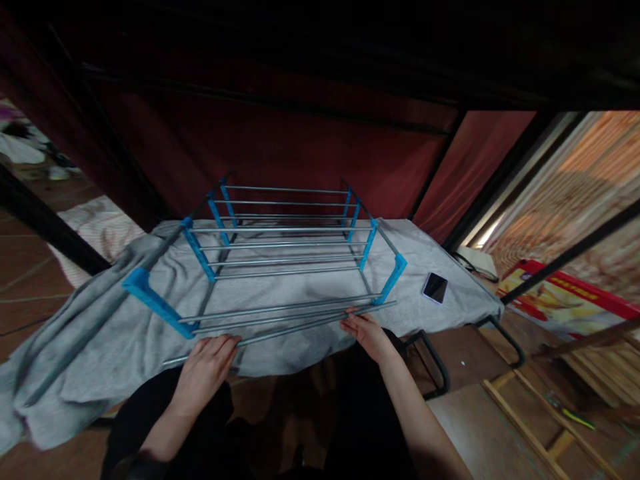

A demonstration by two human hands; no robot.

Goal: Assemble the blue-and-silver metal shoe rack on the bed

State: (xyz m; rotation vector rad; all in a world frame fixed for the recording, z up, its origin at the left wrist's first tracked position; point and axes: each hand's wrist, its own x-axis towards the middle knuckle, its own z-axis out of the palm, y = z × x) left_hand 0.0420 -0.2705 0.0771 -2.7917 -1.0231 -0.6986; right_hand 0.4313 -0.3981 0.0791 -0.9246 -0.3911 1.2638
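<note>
A rack of thin metal rods and blue plastic side brackets lies on a grey cloth spread over a low surface. A loose metal rod runs along the rack's near edge, slanting from lower left to upper right. My left hand has its fingers curled over the rod's left part. My right hand pinches the same rod near its right end, close to the blue bracket at the near right corner.
A dark phone lies on the cloth to the right of the rack. A dark red curtain hangs behind. Black tube frame curves below the cloth at right. A wooden ladder-like frame and a red printed box lie on the floor at right.
</note>
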